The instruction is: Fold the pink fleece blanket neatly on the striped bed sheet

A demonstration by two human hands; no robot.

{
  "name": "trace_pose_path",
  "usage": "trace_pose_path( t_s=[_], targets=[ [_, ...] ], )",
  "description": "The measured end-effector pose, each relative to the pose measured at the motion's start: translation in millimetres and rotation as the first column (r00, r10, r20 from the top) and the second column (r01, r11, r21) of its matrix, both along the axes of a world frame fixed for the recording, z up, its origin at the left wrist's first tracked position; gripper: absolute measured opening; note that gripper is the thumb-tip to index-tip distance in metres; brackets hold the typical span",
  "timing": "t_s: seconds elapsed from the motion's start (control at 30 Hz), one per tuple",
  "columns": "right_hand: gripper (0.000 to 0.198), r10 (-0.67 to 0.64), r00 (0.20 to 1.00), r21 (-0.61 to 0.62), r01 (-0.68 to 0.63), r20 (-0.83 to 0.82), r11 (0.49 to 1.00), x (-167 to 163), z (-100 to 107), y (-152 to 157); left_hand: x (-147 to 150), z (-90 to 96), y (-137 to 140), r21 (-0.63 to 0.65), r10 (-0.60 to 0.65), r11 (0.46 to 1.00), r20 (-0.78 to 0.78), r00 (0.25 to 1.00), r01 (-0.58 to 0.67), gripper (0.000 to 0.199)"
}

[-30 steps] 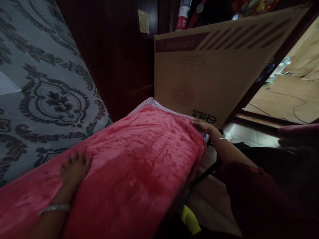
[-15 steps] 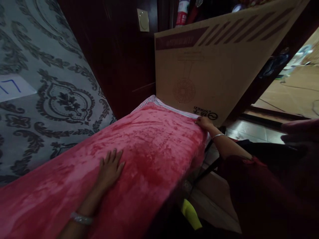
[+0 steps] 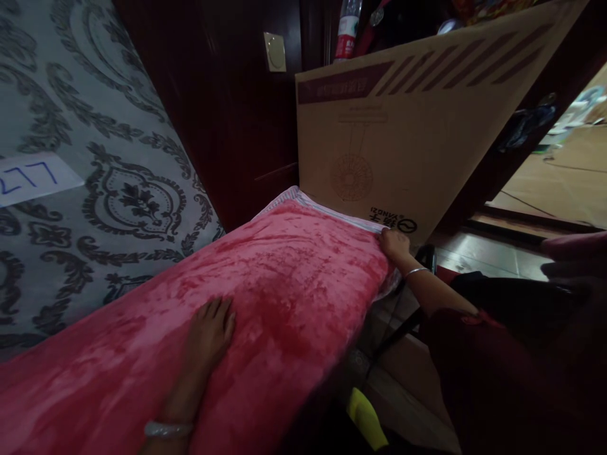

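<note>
A red plush cloth [image 3: 284, 284] lies over a long flat surface, with a pale striped layer [image 3: 332, 215] showing along its far edge. My left hand [image 3: 208, 328] rests palm down on the near middle of the cloth, fingers stretched out and close together, holding nothing. At the far right corner, the fingers of my right hand [image 3: 394, 245] are closed on the cloth's edge beside the pale layer. The fingertips there are partly hidden. Light wrinkles cross the cloth between my two hands.
A large cardboard box [image 3: 379, 139] stands upright directly behind the far edge. Patterned wallpaper [image 3: 142, 196] with a numbered paper [image 3: 38, 177] borders the left side. A bottle [image 3: 347, 31] stands behind the box. Something yellow [image 3: 366, 417] lies low at the right front.
My left hand stays on the cloth, its fingers now closer together. My right hand still grips the corner, turned slightly. The view has shifted a little.
</note>
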State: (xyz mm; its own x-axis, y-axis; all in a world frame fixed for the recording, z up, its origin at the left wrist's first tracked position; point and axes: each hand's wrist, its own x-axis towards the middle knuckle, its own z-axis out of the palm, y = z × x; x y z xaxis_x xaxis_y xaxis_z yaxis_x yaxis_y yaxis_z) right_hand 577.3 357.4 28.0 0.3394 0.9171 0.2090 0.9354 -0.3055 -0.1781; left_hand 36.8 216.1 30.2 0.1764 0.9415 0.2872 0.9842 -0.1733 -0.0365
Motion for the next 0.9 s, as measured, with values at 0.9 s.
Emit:
trace_pose_path(
  t_s=[0.9],
  targets=[
    [0.066,0.426,0.834,0.222,-0.368,-0.35,0.903,-211.2,-12.5,294.9,-16.8,-36.5,-16.0,0.228,-0.059,0.971,-0.074,0.996,0.074,0.046]
  ],
)
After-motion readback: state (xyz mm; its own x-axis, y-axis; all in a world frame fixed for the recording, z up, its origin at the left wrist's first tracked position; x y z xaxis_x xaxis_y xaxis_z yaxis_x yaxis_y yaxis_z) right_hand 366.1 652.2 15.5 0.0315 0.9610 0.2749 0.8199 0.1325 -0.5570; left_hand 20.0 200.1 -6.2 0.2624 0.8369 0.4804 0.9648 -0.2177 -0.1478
